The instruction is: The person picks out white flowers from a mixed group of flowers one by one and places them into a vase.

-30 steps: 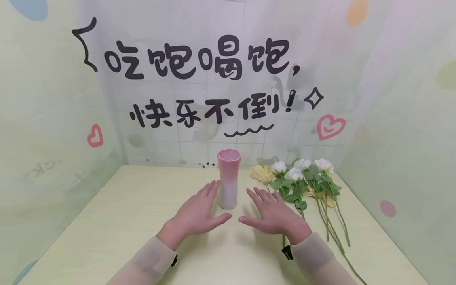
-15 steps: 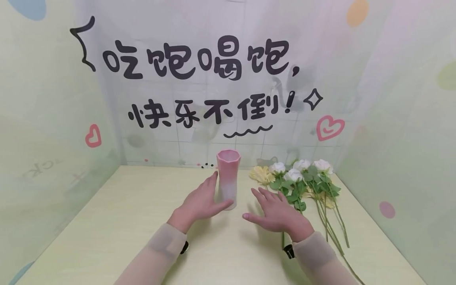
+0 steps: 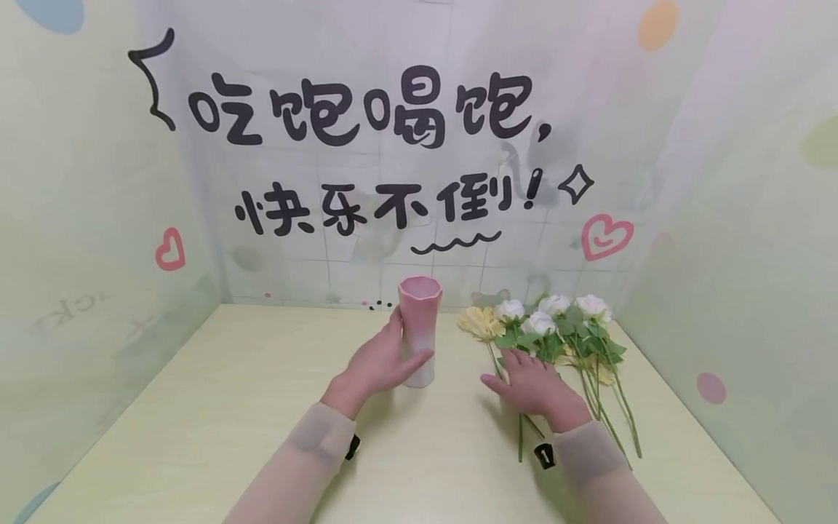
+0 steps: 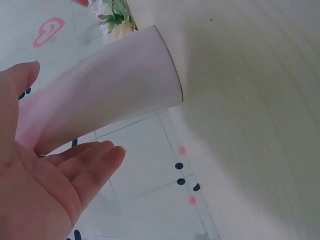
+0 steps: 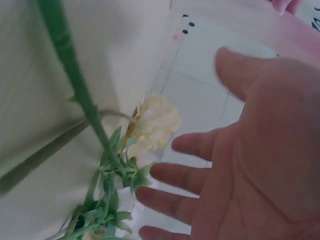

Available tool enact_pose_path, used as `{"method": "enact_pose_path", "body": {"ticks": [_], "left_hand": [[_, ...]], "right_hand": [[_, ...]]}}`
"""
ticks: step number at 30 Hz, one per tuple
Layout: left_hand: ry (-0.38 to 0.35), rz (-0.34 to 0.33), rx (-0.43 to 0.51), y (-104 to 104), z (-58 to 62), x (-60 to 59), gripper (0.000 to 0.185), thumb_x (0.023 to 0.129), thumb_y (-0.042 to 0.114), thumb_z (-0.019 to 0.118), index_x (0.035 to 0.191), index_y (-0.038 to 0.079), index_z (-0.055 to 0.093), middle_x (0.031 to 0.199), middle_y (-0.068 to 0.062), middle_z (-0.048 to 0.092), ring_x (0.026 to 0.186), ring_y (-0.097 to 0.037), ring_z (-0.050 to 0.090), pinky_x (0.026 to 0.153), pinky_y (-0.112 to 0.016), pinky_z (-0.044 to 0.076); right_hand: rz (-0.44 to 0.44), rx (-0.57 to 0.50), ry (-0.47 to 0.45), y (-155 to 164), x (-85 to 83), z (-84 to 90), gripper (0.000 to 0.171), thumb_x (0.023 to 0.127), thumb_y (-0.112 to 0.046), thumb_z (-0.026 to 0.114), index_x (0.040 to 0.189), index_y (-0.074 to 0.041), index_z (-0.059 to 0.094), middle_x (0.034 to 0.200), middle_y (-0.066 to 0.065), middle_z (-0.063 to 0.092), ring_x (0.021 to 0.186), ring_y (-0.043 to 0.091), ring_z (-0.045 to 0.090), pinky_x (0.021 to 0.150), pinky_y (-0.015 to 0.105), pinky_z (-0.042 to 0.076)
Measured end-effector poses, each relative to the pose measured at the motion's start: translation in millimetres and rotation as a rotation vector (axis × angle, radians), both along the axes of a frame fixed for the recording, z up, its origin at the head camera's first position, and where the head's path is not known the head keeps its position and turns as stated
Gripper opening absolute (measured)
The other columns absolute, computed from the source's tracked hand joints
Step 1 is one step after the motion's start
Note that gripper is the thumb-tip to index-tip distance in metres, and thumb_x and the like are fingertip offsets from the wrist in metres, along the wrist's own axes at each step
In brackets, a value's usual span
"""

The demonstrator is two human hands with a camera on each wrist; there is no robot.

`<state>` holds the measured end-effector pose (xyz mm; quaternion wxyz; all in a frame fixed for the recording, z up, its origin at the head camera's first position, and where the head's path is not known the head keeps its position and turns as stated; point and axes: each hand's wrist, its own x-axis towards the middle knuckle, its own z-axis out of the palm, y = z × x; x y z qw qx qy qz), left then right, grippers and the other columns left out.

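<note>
A pink-and-white vase (image 3: 421, 313) stands upright on the table. Around its left side lies my left hand (image 3: 380, 364), the thumb in front and the other fingers partly hidden behind it. Those fingers (image 4: 95, 170) are nearly straight in the left wrist view, beside the pale vase (image 4: 120, 80). My right hand (image 3: 537, 387), fingers spread and holding nothing, hovers over the stems of the flowers lying at the right. Among these are a yellow flower (image 3: 481, 322) and several white roses (image 3: 540, 322). The right wrist view has the open palm (image 5: 270, 150) facing a green stem (image 5: 70, 60).
The flowers' leaves and stems (image 3: 625, 407) spread across the right part of the pale table (image 3: 196, 407). Behind it rises a printed back wall (image 3: 275, 276) with large black characters, and patterned side walls (image 3: 740, 291) flank the table.
My left hand has moved forward and right, up around the vase. My right hand has shifted right, away from the vase and over the flower stems. The vase stands about where it was.
</note>
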<state>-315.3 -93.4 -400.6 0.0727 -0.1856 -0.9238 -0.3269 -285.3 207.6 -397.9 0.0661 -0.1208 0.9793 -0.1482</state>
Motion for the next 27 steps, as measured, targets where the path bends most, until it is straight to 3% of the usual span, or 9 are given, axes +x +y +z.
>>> {"method": "enact_pose_path", "body": {"ticks": [4, 8, 11, 13, 15, 19, 27], "left_hand": [[0.016, 0.007, 0.007, 1.7, -0.2, -1.2, 0.094, 0.108, 0.040, 0.071, 0.170, -0.007, 0.019, 0.164, -0.027, 0.053, 0.141, -0.042, 0.065, 0.115, -0.058, 0.054], [0.027, 0.012, 0.009, 1.7, -0.6, -1.0, 0.083, 0.110, 0.033, 0.069, 0.167, -0.008, 0.026, 0.161, -0.027, 0.056, 0.141, -0.042, 0.065, 0.115, -0.056, 0.055], [0.029, 0.014, 0.015, 1.5, -0.9, -1.0, 0.080, 0.110, 0.032, 0.070, 0.165, -0.008, 0.030, 0.159, -0.027, 0.058, 0.139, -0.042, 0.067, 0.113, -0.056, 0.056], [0.028, 0.013, 0.012, 1.3, -1.4, -1.6, 0.078, 0.110, 0.033, 0.070, 0.165, -0.008, 0.031, 0.158, -0.027, 0.059, 0.138, -0.042, 0.067, 0.112, -0.056, 0.057], [0.035, 0.012, 0.005, 1.3, -2.2, -2.4, 0.077, 0.110, 0.033, 0.070, 0.164, -0.008, 0.032, 0.158, -0.028, 0.060, 0.137, -0.042, 0.068, 0.111, -0.057, 0.058], [0.053, 0.017, -0.016, 1.9, -4.3, -3.5, 0.076, 0.110, 0.034, 0.069, 0.163, -0.008, 0.034, 0.157, -0.027, 0.060, 0.135, -0.042, 0.069, 0.109, -0.057, 0.059], [0.079, 0.033, -0.031, 2.5, -8.0, -3.4, 0.074, 0.110, 0.035, 0.070, 0.161, -0.008, 0.037, 0.156, -0.027, 0.061, 0.131, -0.042, 0.072, 0.105, -0.056, 0.061]], "right_hand": [[-0.055, 0.028, -0.027, 8.7, -5.3, -4.1, 0.079, 0.117, -0.048, 0.045, 0.165, 0.013, 0.032, 0.170, 0.041, 0.031, 0.160, 0.063, 0.026, 0.130, 0.075, 0.024], [-0.084, 0.075, -0.025, 13.3, -9.5, -6.3, 0.062, 0.117, -0.031, 0.050, 0.154, 0.019, 0.045, 0.160, 0.045, 0.042, 0.152, 0.063, 0.039, 0.124, 0.072, 0.037], [-0.101, 0.102, -0.022, 15.9, -11.7, -6.8, 0.046, 0.115, -0.025, 0.055, 0.138, 0.015, 0.059, 0.136, 0.037, 0.065, 0.127, 0.052, 0.065, 0.107, 0.063, 0.056], [-0.118, 0.102, -0.019, 17.2, -12.8, -7.3, 0.034, 0.114, -0.023, 0.057, 0.122, 0.008, 0.067, 0.111, 0.024, 0.073, 0.100, 0.039, 0.073, 0.087, 0.053, 0.062], [-0.148, 0.087, -0.025, 17.9, -13.6, -7.9, 0.027, 0.113, -0.023, 0.058, 0.102, 0.000, 0.067, 0.086, 0.011, 0.067, 0.076, 0.025, 0.065, 0.069, 0.042, 0.056], [-0.208, 0.049, -0.030, 17.9, -13.6, -8.6, 0.036, 0.111, -0.024, 0.059, 0.078, -0.012, 0.056, 0.070, 0.002, 0.051, 0.063, 0.017, 0.050, 0.059, 0.033, 0.043], [-0.239, 0.003, -0.025, 17.8, -18.3, -14.8, 0.044, 0.108, -0.026, 0.062, 0.068, -0.016, 0.048, 0.062, -0.002, 0.043, 0.057, 0.015, 0.043, 0.055, 0.031, 0.038]]}}
